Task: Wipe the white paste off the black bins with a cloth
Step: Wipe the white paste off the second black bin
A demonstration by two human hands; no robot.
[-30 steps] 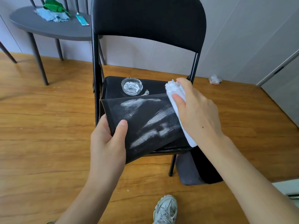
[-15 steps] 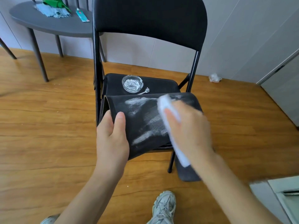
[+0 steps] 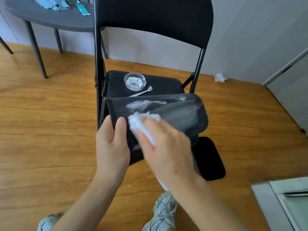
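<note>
Black bin (image 3: 183, 112), lying on its side across the front of a folding chair (image 3: 150, 22), is gripped at its left rim by the left hand (image 3: 111, 147), whose thumb is laid on the outer wall while the fingers are curled over the edge. A white cloth (image 3: 141, 124) is bunched in the right hand (image 3: 166, 152), which is clenched round it and pressed against the bin's wall just beside the left thumb; the hand is blurred. A tail of the cloth is seen hanging below the right wrist. Nearest the viewer, two pale sneakers (image 3: 163, 214) are planted on the wooden floor (image 3: 50, 139). Low on the right, under the bin, a second black bin (image 3: 210, 160) is seen lying on the floor. A broad smear of white paste (image 3: 145, 104) is left on the upper part of the held bin's wall, with a smaller dab near its far right corner and a faint haze along its right end. Behind the bin, on the chair's black seat, a glass dish (image 3: 135, 81) coated with white paste is set, and a small white spoon (image 3: 143, 92) is laid just beside it. Farther off, a crumpled white wad (image 3: 220, 77) is left on the floor by the wall. At the far left, a grey round table (image 3: 50, 19) is stood, on which a blue cloth (image 3: 50, 4) and a teal tube (image 3: 82, 8) are laid
</note>
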